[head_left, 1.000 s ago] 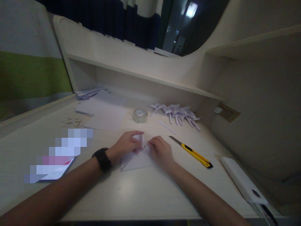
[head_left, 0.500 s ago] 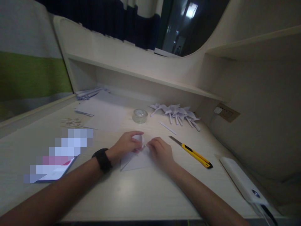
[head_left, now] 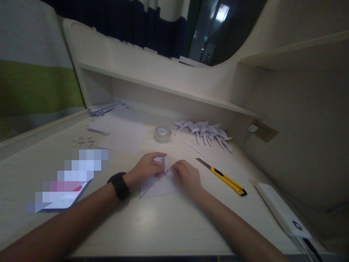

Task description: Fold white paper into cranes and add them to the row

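Since the earlier frames, very little shifts: only my right hand (head_left: 188, 178) settles a touch nearer, while my left hand (head_left: 148, 167) and the folded paper (head_left: 159, 188) keep their place. With left thumb and fingers I grip the paper's raised flap; my right fingertips bunch together against its far part, though I cannot tell whether they pinch it. It lies on the desk (head_left: 152, 229) between and under my hands. Right of them rests the yellow cutter (head_left: 226, 180), unmoved, blade out. Farther off sit a thin paper strip (head_left: 194, 148), the tape roll (head_left: 162, 136) and, far right, a row of folded paper shapes (head_left: 203, 128). Far left lie loose white sheets (head_left: 125, 127).
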`<state>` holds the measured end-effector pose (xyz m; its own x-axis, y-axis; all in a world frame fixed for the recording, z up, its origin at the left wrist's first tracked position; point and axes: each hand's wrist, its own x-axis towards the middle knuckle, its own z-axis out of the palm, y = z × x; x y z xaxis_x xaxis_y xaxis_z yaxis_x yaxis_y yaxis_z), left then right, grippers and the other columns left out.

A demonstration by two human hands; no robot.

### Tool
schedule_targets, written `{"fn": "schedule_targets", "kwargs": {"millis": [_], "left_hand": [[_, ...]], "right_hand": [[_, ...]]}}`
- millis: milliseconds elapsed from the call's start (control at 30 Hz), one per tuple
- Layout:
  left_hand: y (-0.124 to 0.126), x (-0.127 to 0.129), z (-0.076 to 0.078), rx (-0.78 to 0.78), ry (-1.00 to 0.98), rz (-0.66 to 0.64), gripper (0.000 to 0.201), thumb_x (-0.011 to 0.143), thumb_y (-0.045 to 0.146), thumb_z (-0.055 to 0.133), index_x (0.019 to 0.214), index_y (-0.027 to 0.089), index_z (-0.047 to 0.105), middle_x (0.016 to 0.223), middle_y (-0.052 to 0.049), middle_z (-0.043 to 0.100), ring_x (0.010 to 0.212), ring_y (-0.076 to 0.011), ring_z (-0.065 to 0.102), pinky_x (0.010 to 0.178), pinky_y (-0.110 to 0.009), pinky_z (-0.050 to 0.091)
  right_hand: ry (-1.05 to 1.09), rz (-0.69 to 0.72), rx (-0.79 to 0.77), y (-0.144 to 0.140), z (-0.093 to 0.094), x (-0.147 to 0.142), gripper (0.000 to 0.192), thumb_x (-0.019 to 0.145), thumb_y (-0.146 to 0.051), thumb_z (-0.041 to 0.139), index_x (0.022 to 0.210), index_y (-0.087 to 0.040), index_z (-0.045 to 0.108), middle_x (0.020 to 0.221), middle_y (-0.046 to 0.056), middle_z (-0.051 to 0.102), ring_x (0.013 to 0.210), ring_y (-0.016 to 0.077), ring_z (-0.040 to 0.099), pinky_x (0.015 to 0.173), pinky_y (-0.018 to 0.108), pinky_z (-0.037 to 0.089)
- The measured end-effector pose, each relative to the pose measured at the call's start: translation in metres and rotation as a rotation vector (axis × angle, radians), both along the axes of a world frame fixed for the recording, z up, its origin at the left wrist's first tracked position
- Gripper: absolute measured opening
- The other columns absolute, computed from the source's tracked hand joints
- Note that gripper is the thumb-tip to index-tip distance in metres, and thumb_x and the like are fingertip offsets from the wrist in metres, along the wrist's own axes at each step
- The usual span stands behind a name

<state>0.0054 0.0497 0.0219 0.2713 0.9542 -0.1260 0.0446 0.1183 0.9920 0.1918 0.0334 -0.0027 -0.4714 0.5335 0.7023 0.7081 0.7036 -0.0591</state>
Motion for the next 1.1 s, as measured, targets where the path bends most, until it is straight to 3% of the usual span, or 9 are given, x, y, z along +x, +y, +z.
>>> {"fn": "schedule_targets", "kwargs": {"millis": [267,533,700,800,933,1100], "left_hand": [[0.005,-0.001,-0.011,0.033,-0.036,-0.028,0.06,0.059,0.008,0.068,0.118,0.006,0.054,0.057,-0.002,0.068,0.053,-0.0147,0.063,0.052,-0.023,0.048],[0.004,0.004,-0.01,0.0,-0.029,0.032,0.054,0.06,0.007,0.067,0.114,0.008,0.056,0.056,-0.002,0.066,0.054,-0.0159,0.064,0.053,-0.024,0.049],[0.004,0.004,-0.011,-0.007,-0.13,0.02,0.062,0.062,0.012,0.072,0.118,0.015,0.046,0.061,-0.001,0.068,0.059,-0.0176,0.067,0.06,-0.028,0.052],[0.003,0.003,-0.012,0.017,-0.171,0.013,0.053,0.063,0.016,0.075,0.105,0.018,0.044,0.062,-0.001,0.069,0.059,-0.0169,0.067,0.061,-0.029,0.052],[-0.001,0.001,-0.01,0.021,-0.222,-0.02,0.041,0.061,0.023,0.079,0.085,0.017,0.046,0.066,-0.002,0.068,0.066,-0.0174,0.067,0.068,-0.031,0.052],[-0.004,0.0,-0.001,-0.031,-0.224,-0.063,0.033,0.061,0.027,0.079,0.08,0.013,0.056,0.073,-0.003,0.066,0.074,-0.0171,0.066,0.076,-0.032,0.051]], "right_hand": [[-0.139,-0.021,0.051,-0.004,0.002,0.002,0.014,0.088,-0.016,0.047,0.09,-0.017,0.06,0.086,0.006,0.065,0.078,0.0174,0.058,0.063,0.026,0.043],[-0.188,-0.031,0.053,-0.005,-0.001,0.004,0.013,0.084,-0.013,0.049,0.089,-0.018,0.06,0.088,0.006,0.065,0.078,0.0174,0.057,0.063,0.026,0.042],[-0.083,-0.049,0.032,-0.003,0.0,0.004,0.013,0.085,-0.014,0.048,0.088,-0.018,0.06,0.084,0.006,0.063,0.077,0.017,0.057,0.065,0.026,0.043],[-0.023,-0.058,0.012,-0.002,0.001,0.003,0.013,0.087,-0.016,0.047,0.087,-0.018,0.06,0.082,0.006,0.063,0.076,0.0163,0.058,0.064,0.025,0.044],[0.04,-0.046,-0.02,-0.003,0.001,0.002,0.012,0.089,-0.02,0.048,0.087,-0.019,0.06,0.081,0.006,0.062,0.074,0.0162,0.058,0.063,0.025,0.045],[0.16,-0.011,-0.056,-0.003,0.002,0.003,0.011,0.089,-0.02,0.048,0.087,-0.019,0.059,0.081,0.006,0.061,0.073,0.0159,0.058,0.064,0.026,0.047]]}}
